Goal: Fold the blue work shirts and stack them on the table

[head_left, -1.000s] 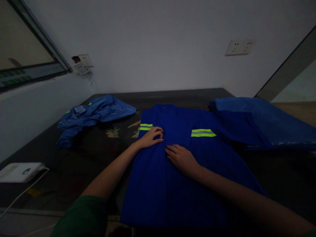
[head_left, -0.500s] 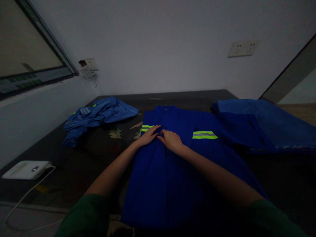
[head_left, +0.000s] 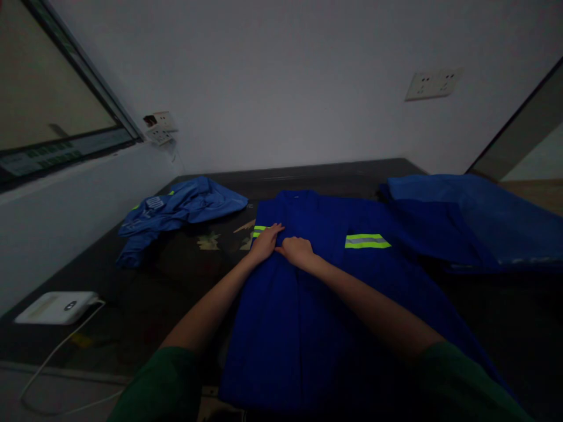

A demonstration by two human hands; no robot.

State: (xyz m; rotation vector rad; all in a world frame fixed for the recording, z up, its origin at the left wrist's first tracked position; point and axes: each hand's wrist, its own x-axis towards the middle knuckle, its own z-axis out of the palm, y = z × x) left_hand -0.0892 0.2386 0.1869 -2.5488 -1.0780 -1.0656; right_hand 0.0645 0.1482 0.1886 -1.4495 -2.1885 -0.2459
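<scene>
A dark blue work jacket lies spread on the dark table, collar toward the wall, with yellow-and-silver reflective bands on its chest and left side. My left hand rests on the left front panel beside the left band, fingers stretched out and pointing away from me. Close by on its right, my right hand is closed over the cloth near the front seam. Its fingers are curled and its thumb points toward my left hand. Whatever cloth is between those fingers is hidden by the hand.
A crumpled lighter blue garment lies at the back left. Blue folded material lies at the right, against the jacket's sleeve. A white device with a cable sits at the left edge. Wall sockets are above the dark table.
My right hand has moved slightly left and toward me, its fingers curling in more. My left hand stays on the panel. The view has shifted a little.
</scene>
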